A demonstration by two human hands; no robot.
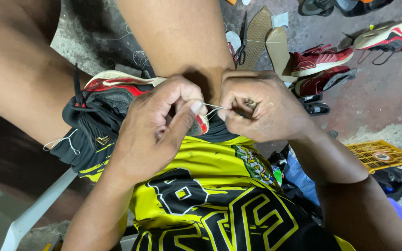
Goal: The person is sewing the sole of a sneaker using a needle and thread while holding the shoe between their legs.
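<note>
1. Looking down from the head view, the person sits with both knees raised, and a black and red sneaker [112, 100] is held between the thighs, in the middle left of the scene and close to the body.
2. The left hand [157, 128] lies over the near end of the sneaker. Its thumb and index finger are pressed together on a thin pale thread [212, 108], while the other fingers curl down on the shoe.
3. The right hand [264, 109] is just right of the left hand, almost touching it. Its fingers are closed into a loose fist and pinch the other end of the same thread. A small metal thing shows between these fingers, but it is too hidden to say what it is.
4. The thread runs short and tight between the two hands, above the toe of the sneaker.
5. A loose white thread end [63, 142] hangs at the left side of the shoe, near its black lace [77, 86].
6. Near the camera is the yellow and black shirt [210, 195] of the person.
7. On the far floor lie two insoles [261, 37], scissors [242, 46] and a pair of red sneakers [319, 60].
8. More to the right rests a white and red shoe [385, 35], and a yellow plastic crate [380, 155] stands nearer at the right.
</note>
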